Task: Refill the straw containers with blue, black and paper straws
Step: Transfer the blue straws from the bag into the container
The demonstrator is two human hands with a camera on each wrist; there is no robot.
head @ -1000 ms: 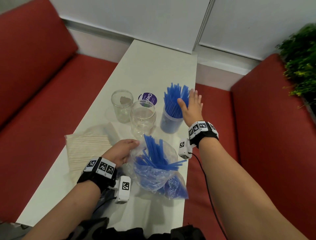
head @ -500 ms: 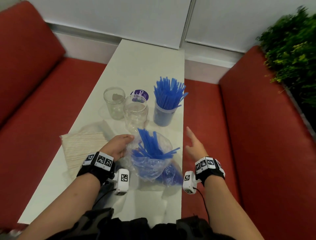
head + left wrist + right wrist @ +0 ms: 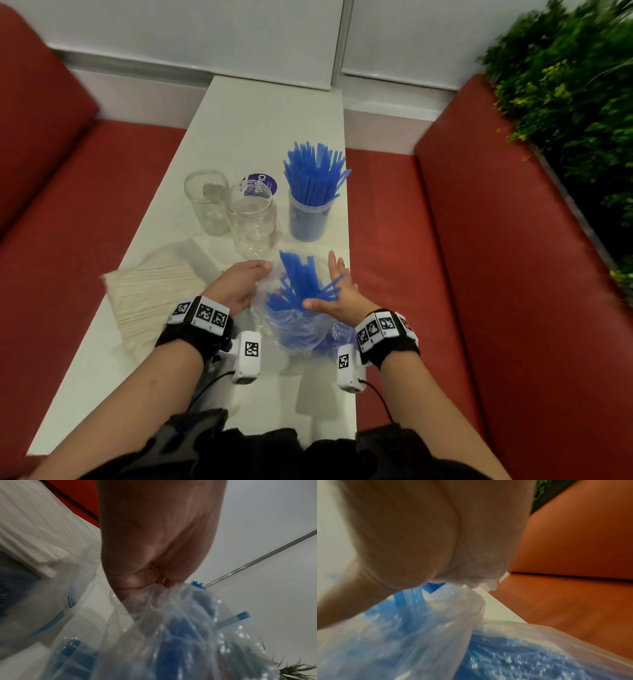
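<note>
A clear plastic bag of blue straws stands near the table's front right. My left hand grips the bag's left rim; in the left wrist view the curled fingers pinch the plastic. My right hand is at the bag's right side with straight, spread fingers against the protruding straws; the right wrist view shows my palm over the bag. A container packed with blue straws stands behind. Two empty clear jars stand to its left. A pack of paper straws lies at left.
A purple round lid lies behind the jars. The white table is narrow, with red benches on both sides. Green plants stand at the far right. The bag sits close to the table's right edge.
My right hand left the filled straw container, swung back over the bench, and now lies against the bag's right side. My left hand kept its grip on the bag.
</note>
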